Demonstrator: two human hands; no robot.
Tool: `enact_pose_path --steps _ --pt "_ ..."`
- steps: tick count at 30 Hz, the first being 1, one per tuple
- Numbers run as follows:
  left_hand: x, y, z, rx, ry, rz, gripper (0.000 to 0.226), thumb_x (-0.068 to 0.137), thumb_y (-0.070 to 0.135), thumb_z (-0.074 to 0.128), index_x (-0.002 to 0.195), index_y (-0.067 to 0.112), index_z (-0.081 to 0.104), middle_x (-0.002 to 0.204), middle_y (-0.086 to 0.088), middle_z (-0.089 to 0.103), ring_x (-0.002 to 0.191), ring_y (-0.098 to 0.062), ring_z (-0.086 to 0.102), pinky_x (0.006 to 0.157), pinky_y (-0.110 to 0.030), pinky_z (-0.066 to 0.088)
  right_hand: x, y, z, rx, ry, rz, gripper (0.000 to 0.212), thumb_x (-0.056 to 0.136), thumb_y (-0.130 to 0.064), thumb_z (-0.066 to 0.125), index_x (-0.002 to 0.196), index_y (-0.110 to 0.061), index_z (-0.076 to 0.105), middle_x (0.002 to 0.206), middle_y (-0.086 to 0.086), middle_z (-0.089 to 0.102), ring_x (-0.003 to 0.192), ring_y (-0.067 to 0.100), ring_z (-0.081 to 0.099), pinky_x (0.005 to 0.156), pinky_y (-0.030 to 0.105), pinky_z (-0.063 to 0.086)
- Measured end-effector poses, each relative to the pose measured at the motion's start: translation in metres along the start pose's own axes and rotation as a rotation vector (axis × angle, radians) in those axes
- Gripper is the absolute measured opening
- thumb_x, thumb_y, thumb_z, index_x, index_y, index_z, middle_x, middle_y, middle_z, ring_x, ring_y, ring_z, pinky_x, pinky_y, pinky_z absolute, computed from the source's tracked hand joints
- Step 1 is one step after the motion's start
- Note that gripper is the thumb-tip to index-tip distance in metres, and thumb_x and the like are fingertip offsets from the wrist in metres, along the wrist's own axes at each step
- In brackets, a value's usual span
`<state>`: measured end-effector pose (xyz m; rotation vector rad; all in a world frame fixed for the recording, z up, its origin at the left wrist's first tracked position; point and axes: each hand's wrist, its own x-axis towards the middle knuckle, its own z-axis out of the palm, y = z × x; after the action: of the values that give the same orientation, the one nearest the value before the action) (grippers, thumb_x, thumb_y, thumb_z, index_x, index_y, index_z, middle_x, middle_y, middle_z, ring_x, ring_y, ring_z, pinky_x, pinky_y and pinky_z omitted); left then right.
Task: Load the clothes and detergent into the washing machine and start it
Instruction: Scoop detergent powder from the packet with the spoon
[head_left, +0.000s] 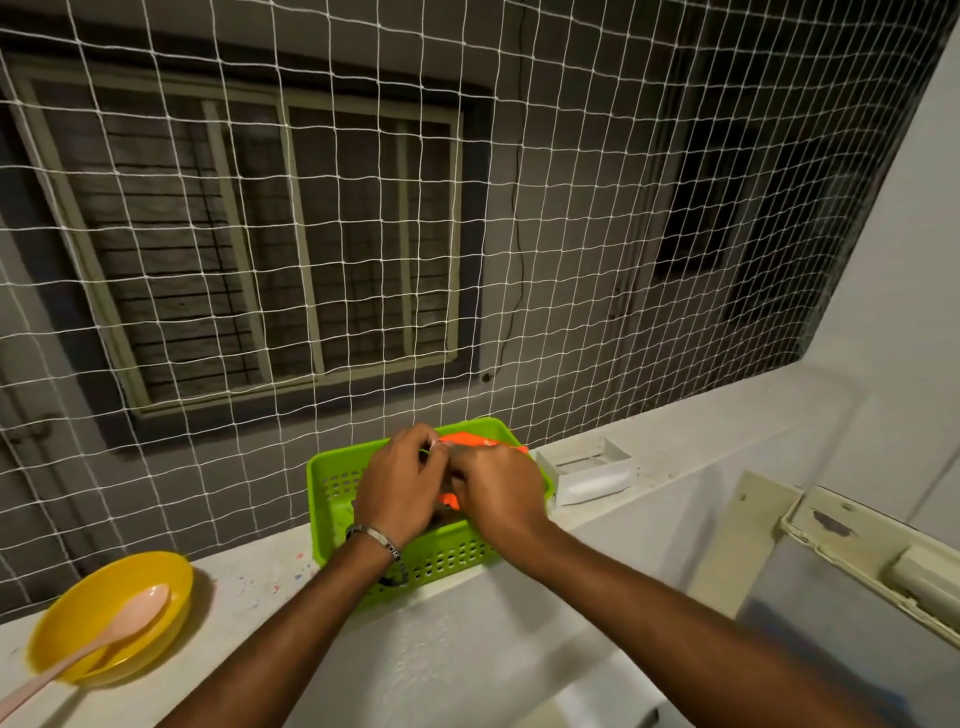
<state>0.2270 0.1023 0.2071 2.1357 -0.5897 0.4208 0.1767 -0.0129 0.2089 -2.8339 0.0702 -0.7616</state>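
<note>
A green perforated basket stands on a white ledge under a net. Inside it is an orange detergent packet, mostly hidden by my hands. My left hand and my right hand are both over the basket, fingers pinched on the packet's top edge. A bracelet sits on my left wrist. The raised lid of the washing machine shows at the lower right; its drum and the clothes are out of view.
A yellow bowl holding a pink spoon sits at the left on the ledge. A white soap dish stands right of the basket. A white net closes off the opening behind.
</note>
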Motion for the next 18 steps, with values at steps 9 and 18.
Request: enact_pose_path --steps 9,18 --pt "-0.004 0.000 0.005 -0.158 -0.016 -0.036 0.020 0.095 0.017 0.052 0.075 0.013 0.053 0.063 0.005 0.054 0.065 -0.018 0.050 0.055 -0.029 0.031 0.008 -0.012 -0.004 -0.016 -0.140 0.080 0.022 0.083 -0.019 0.056 0.099 -0.018 0.071 0.094 0.012 0.072 0.095 0.035 0.066 0.069 0.033 0.049" --pt "-0.004 -0.004 0.005 -0.201 -0.009 -0.050 0.020 0.096 0.016 0.051 0.079 0.008 0.057 0.071 -0.004 0.061 0.070 -0.022 0.056 0.061 -0.034 0.036 0.007 -0.018 0.002 0.195 -0.086 0.226 0.019 0.084 -0.020 0.053 0.080 -0.014 0.071 0.082 0.010 0.070 0.084 0.032 0.063 0.059 0.027 0.035"
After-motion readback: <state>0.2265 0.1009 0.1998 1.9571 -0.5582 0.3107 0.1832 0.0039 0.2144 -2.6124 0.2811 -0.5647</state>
